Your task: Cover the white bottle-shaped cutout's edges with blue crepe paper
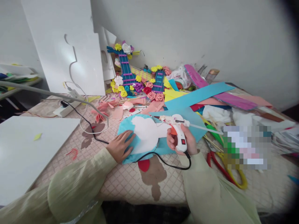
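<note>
A white cutout (143,132) lies on blue paper (125,125) atop the table (121,189); I rest the left hand (121,147), fingers spread, at the cutout's left edge. Right of the cutout, my right hand (190,141) grasps a glue gun (180,137), its nozzle by the cutout's far edge, though contact is hard to judge from afar. Flower-trimmed blue guitars (127,70) stand beyond the cutout.
</note>
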Tool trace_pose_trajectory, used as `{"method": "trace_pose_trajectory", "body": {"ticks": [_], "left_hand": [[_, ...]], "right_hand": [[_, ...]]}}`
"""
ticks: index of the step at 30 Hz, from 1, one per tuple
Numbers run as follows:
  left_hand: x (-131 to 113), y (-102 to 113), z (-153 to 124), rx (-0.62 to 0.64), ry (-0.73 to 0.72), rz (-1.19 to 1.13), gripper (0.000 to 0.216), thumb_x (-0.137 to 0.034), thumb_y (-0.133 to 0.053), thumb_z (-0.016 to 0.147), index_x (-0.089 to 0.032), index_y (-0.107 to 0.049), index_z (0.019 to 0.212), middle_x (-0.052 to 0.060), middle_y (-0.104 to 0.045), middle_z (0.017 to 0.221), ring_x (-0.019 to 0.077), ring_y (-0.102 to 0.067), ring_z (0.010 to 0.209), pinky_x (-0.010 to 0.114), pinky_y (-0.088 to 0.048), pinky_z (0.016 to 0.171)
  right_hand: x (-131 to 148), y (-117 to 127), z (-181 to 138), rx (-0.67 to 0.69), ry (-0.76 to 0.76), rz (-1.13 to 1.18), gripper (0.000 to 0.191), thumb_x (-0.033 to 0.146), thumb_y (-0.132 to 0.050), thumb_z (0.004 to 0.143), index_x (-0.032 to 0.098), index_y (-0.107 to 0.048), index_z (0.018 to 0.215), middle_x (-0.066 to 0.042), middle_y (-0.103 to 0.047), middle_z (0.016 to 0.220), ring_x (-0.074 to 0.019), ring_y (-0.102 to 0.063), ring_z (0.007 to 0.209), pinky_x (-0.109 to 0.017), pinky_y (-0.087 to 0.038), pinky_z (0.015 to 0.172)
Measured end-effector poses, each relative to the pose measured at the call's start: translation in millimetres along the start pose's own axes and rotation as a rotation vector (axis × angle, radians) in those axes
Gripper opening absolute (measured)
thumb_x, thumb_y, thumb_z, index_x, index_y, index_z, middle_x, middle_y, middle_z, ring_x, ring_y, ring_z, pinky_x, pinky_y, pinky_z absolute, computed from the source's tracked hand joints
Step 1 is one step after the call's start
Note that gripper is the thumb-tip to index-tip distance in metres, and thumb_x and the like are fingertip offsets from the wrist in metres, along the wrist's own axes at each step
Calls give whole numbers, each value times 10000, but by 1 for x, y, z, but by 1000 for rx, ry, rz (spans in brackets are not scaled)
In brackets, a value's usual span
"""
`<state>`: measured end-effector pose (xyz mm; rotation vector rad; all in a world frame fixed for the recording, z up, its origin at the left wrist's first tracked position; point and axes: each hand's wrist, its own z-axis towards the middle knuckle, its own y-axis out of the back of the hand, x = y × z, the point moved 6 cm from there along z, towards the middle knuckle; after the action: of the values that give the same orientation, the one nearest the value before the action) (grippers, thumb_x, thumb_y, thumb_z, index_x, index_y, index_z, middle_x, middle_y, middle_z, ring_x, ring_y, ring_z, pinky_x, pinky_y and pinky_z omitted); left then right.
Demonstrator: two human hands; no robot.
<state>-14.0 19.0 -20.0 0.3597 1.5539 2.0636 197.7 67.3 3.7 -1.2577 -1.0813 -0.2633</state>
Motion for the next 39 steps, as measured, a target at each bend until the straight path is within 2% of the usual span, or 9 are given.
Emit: {"method": "trace_pose_trajectory", "body": {"ticks": [6, 16, 22, 28, 31, 33, 36, 39], "left_hand": [[-4, 1, 3, 9, -6, 4, 471, -288, -365, 813, -88, -433, 1233, 174, -413, 1201, 305, -358, 1168, 453, -355, 958], [-6, 1, 4, 25, -23, 94, 457, -296, -357, 821, -127, -432, 1239, 148, -462, 1176, 292, -394, 1145, 443, -370, 935], [0, 7, 2, -13, 13, 35, 526, -335, -362, 835, -91, -340, 1301, 159, -460, 1206, 267, -432, 1119, 404, -388, 934], [-4, 5, 2, 9, -13, 3, 438, -347, -381, 829, -173, -468, 1222, 130, -456, 1198, 283, -419, 1121, 455, -370, 930], [0, 13, 1, -66, 7, -55, 429, -327, -396, 827, -170, -465, 1220, 124, -470, 1195, 270, -423, 1121, 453, -337, 960], [9, 22, -2, -146, 87, -156, 416, -312, -417, 815, -181, -476, 1205, 115, -473, 1200, 262, -430, 1115, 457, -320, 970], [41, 28, -9, -244, 409, -498, 408, -326, -540, 712, -189, -557, 1096, 103, -496, 1151, 263, -465, 1070, 445, -352, 941], [70, 20, -16, -280, 712, -756, 420, -301, -649, 561, -173, -609, 959, 89, -540, 994, 227, -557, 860, 362, -472, 743]], "right_hand": [[2, -2, 0, 9, 13, 5, 396, 535, -472, 727, 150, -562, 720, 7, -509, 489, -116, -488, 377, -209, -302, 337], [0, 0, 2, 41, 18, 2, 438, 562, -472, 721, 138, -583, 745, 9, -515, 478, -117, -490, 357, -206, -299, 319], [-2, 4, 4, 50, 12, 29, 426, 546, -462, 736, 137, -582, 750, 4, -523, 489, -122, -496, 369, -211, -309, 321], [-3, 5, 5, 64, 15, 17, 431, 551, -458, 740, 138, -581, 753, 5, -524, 498, -121, -500, 377, -210, -309, 323], [-1, 4, 5, 78, 41, 9, 432, 557, -470, 729, 139, -580, 754, 8, -521, 495, -118, -495, 373, -209, -304, 325], [3, 1, 3, 96, 71, 9, 439, 567, -477, 716, 141, -580, 746, 10, -512, 490, -116, -484, 366, -209, -296, 325], [10, -8, -7, 101, 131, 21, 418, 558, -476, 719, 153, -574, 741, 20, -484, 492, -101, -461, 364, -206, -290, 336], [14, -23, -32, 47, 183, 44, 347, 519, -455, 747, 185, -549, 739, 41, -426, 502, -72, -406, 352, -199, -285, 347]]}}
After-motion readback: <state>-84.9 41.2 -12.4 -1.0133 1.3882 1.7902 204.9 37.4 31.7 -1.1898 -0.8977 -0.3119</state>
